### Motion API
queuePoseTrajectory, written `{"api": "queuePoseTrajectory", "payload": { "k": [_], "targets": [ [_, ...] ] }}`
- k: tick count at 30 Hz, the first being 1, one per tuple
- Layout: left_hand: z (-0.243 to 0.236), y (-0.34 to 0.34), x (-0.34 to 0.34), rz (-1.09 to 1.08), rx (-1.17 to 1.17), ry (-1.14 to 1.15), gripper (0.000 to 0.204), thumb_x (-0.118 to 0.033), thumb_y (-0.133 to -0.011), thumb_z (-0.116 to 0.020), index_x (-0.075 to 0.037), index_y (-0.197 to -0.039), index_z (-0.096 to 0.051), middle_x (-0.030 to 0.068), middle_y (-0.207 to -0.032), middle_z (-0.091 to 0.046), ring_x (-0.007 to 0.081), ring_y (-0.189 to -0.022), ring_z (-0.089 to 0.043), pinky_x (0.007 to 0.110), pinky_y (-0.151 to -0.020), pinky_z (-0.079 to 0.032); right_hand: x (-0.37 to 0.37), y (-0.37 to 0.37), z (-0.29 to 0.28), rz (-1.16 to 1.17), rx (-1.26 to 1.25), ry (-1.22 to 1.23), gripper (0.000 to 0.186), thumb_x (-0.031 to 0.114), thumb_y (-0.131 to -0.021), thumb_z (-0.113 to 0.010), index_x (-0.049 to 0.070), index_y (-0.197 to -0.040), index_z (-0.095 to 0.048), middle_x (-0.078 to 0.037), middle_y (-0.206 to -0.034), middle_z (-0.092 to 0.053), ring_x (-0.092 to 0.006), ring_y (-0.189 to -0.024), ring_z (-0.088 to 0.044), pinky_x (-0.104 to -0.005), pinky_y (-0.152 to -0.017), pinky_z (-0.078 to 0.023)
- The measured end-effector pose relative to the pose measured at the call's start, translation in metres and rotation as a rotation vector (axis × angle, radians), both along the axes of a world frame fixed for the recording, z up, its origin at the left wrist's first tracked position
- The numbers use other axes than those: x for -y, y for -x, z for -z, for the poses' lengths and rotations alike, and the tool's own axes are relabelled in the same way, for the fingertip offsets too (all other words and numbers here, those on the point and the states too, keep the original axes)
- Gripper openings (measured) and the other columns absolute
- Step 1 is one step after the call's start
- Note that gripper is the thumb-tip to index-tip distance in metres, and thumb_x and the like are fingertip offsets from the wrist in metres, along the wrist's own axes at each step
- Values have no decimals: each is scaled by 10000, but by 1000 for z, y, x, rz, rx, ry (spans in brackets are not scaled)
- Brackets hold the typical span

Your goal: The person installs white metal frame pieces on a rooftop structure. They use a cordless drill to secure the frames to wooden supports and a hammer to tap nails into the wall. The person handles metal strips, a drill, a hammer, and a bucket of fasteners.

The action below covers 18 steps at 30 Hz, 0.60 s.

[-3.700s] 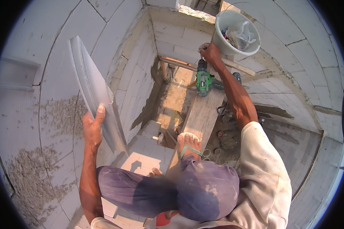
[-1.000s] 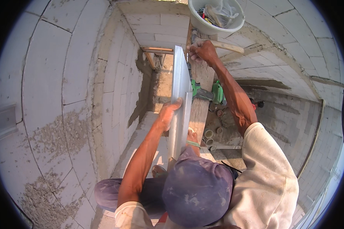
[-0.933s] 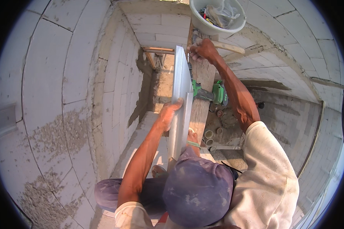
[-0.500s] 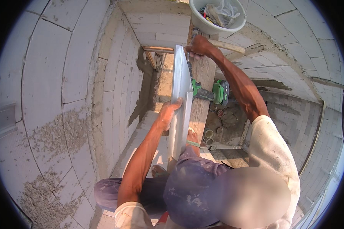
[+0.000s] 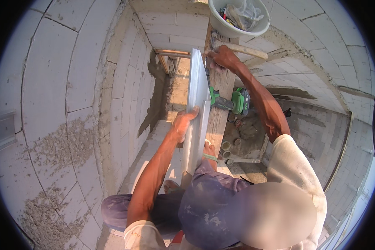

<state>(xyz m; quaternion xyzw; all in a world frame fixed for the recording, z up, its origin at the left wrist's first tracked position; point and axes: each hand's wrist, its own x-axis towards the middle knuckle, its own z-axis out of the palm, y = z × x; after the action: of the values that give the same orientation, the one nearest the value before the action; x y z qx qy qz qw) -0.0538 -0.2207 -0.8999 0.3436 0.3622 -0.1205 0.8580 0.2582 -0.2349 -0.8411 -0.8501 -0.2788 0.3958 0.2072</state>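
Pale block walls (image 5: 58, 83) are curving around a narrow space, grey mortar patches (image 5: 54, 146) clinging at nine o'clock. Warm sunlight is falling on the floor (image 5: 162, 137) at centre. At twelve o'clock a white bucket (image 5: 237, 18) is sitting atop the wall.

A building site: bare block walls (image 5: 91, 83), mortar smears, a power tool (image 5: 233, 102).

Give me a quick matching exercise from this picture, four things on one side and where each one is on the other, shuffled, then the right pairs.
Things:
1. left hand
2. right hand
3. white bucket
4. green power tool

Places:
A. lying on the wooden plank
B. gripping the side edge of the white tile
C. at the tile's top corner
D. at the top of the picture, full of odds and ends

Pairs: 1-B, 2-C, 3-D, 4-A
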Motion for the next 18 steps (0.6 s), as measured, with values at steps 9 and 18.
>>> {"api": "queuePoseTrajectory", "payload": {
  "k": [9,18],
  "targets": [
    [-2,1,-11,44,-2,94,540,-392,-1097,-479,14,-1448,-537,200,-1274,-685,325,-1161,-706,434,-943,-571,137,110,18,-454,589,40,804,144,-800,-771,-60,-1485,-403,-257,-1352,-570,-426,-1261,-566,-464,-1059,-485],
    [-44,8,-58,-86,32,50,545,-420,-1113,-421,-44,-1499,-498,144,-1332,-673,290,-1119,-716,410,-840,-622,145,119,65,-258,576,-189,908,15,-556,-736,-32,-1423,-471,-249,-1241,-586,-453,-1206,-551,-503,-978,-469]
  ]
}}
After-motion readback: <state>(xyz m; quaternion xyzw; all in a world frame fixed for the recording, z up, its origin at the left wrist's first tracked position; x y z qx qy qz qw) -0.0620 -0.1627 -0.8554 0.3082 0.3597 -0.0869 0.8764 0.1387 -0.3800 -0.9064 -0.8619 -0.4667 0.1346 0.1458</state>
